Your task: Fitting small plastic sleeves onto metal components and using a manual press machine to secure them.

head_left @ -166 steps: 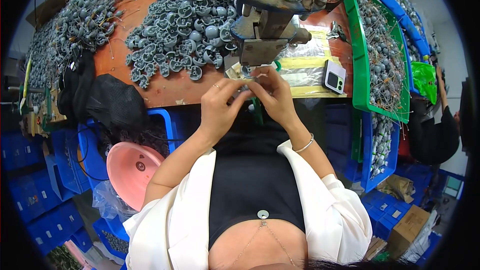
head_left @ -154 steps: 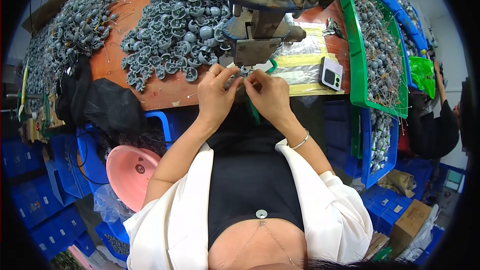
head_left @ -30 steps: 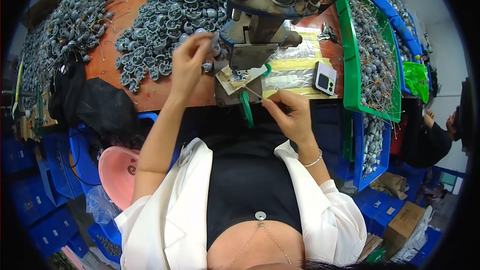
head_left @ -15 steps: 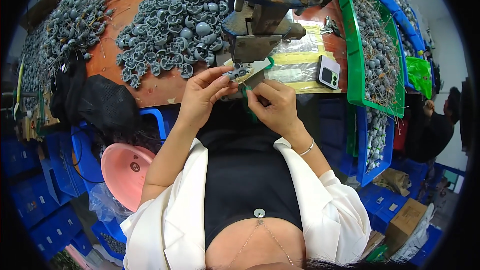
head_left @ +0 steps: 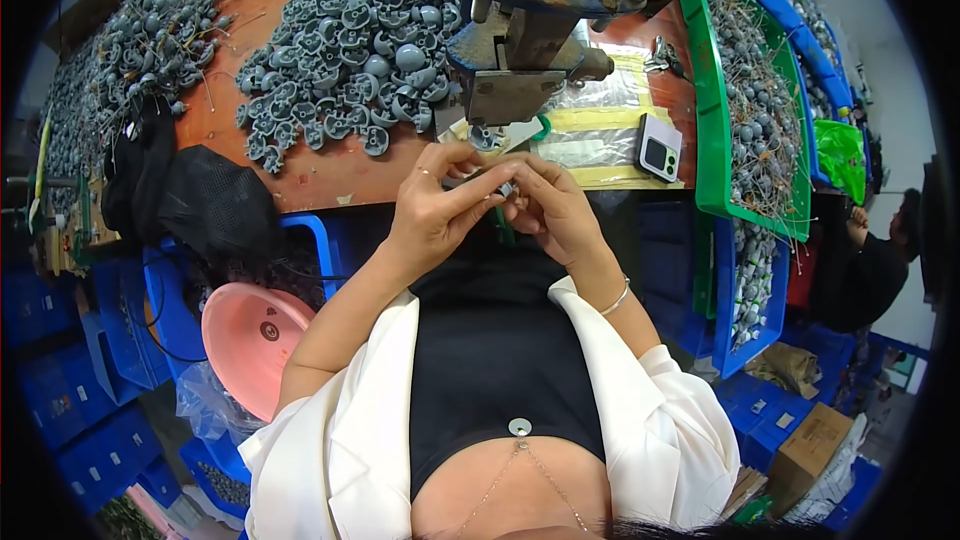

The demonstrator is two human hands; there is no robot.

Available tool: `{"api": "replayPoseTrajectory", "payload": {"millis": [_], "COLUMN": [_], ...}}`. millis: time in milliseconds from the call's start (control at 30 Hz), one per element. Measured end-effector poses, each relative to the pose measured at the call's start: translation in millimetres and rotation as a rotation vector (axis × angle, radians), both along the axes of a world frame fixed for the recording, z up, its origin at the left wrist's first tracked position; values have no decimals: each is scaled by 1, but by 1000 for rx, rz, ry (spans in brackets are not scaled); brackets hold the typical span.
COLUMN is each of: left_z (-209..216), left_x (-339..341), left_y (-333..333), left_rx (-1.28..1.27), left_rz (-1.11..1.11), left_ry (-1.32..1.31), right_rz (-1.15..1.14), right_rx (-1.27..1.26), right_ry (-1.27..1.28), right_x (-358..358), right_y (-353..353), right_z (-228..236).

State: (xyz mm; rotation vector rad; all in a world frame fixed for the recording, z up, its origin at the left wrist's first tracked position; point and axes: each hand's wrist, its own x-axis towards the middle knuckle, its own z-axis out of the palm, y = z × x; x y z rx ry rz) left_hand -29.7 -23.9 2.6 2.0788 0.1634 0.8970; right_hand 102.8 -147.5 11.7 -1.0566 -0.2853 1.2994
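My left hand [head_left: 440, 208] and my right hand [head_left: 562, 208] meet just in front of the bench edge, below the press head. Their fingertips are pinched together around a small grey piece [head_left: 507, 190], mostly covered by the fingers. A grey half-round plastic shell [head_left: 487, 137] sits under the tip of the metal press [head_left: 515, 90], just beyond my fingers. Close to it, a green loop [head_left: 543, 126] lies at the edge of a pale plate. Another green part [head_left: 502, 228] shows beneath my hands; its kind is unclear.
Loose grey half shells [head_left: 350, 60] are heaped left of the press, and grey balls with thin wires [head_left: 150, 50] farther left. A phone [head_left: 658, 148] lies on the right. Beyond it stands a green crate [head_left: 712, 140] of wired balls. A pink basin [head_left: 250, 345] sits lower left.
My hands have come together and slightly nearer to me. The grey shell that my left fingers were touching now sits under the press, apart from them.
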Motion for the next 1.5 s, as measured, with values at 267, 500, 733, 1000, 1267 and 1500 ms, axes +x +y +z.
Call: {"api": "replayPoseTrajectory", "payload": {"millis": [267, 500, 733, 1000, 1267, 1500], "left_z": [9, -4, -12, -15, -11, -11], "left_x": [-6, -1, 12, 25, 22, 26], "left_y": [6, -6, 6, 10, 10, 3], "left_rx": [-959, 64, -13, 40, 99, 128], "left_rz": [315, 239, 332, 326, 325, 399], "left_ry": [-566, 119, 253, 226, 246, 261], "right_rz": [-309, -75, -210, -171, -289, -196], "right_rx": [101, 176, -59, -176, -189, 227], "right_ry": [-624, -725, -1138, -1652, -1381, -1093], "right_x": [16, -2, -3, -5, 72, 137], "right_y": [9, 17, 26, 28, 25, 97], "right_z": [-21, -12, -29, -20, 34, 103]}}
